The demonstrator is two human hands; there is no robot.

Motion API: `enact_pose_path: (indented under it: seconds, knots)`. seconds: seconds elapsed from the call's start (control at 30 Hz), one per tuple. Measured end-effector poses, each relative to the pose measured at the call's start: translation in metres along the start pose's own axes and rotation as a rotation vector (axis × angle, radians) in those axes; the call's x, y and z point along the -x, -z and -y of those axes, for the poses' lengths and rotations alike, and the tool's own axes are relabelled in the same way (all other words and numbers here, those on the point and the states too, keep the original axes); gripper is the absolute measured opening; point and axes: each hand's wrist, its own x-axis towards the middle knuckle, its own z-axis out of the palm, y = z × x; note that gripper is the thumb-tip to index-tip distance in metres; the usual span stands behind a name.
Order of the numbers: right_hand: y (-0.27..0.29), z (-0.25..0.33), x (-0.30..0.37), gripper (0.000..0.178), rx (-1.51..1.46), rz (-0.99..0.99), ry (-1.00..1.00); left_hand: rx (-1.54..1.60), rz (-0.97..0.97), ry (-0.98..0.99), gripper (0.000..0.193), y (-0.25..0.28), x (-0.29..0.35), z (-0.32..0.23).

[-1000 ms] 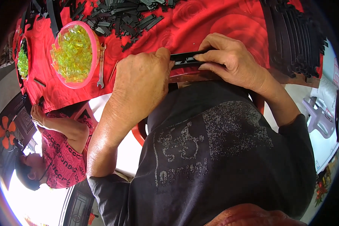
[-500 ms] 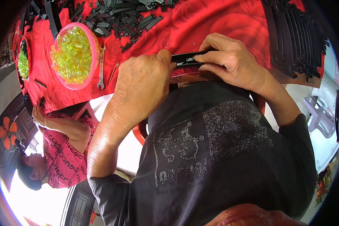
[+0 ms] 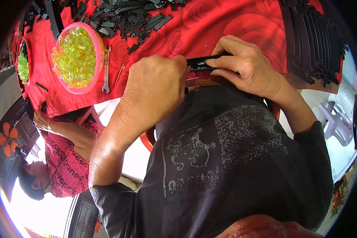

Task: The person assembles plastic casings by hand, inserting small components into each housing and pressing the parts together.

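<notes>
Between my two hands, at the near edge of the red-covered table, is a narrow black plastic strip (image 3: 198, 63) with a small pale spot on it. My left hand (image 3: 156, 79) is closed around its left end, and the knuckles hide most of that end. At the other end, my right hand (image 3: 242, 67) pinches the strip between thumb and fingers. Beyond my hands lies a heap of short black plastic pieces (image 3: 135, 20). To the left stands a pink-rimmed bowl (image 3: 98, 51) filled with clear yellow-green plastic pieces (image 3: 75, 57).
A wrench (image 3: 106, 69) and a thin rod (image 3: 119, 75) lie right of the bowl. Long black strips (image 3: 311, 43) are stacked at the right. Another container of green pieces (image 3: 23, 67) stands at far left, near a co-worker in a red patterned shirt (image 3: 69, 166).
My left hand has shifted slightly right along the black strip, and the gap between the strip's two long edges looks narrower. My right hand has barely moved.
</notes>
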Motion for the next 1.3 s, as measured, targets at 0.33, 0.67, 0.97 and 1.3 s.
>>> enact_pose_path:
  seconds: [0.33, 0.67, 0.97, 1.3]
  knots:
    - [0.0018, -0.0022, -0.0001, 0.018, -0.016, 0.014, -0.017, 0.093, 0.020, 0.032, 0.022, 0.0062, -0.0017, 0.0017]
    - [0.0030, -0.0033, 0.0027, 0.018, -0.004, 0.008, -0.014, 0.120, 0.019, 0.044, 0.024, 0.0071, -0.0034, -0.0006]
    - [0.0051, -0.0025, 0.0026, 0.018, -0.001, 0.019, -0.012, 0.146, 0.030, 0.060, 0.023, 0.0063, -0.0036, -0.0016]
    - [0.0023, 0.0008, 0.0023, 0.018, 0.040, -0.001, 0.003, 0.284, 0.009, 0.117, 0.022, 0.0027, -0.0038, -0.0035]
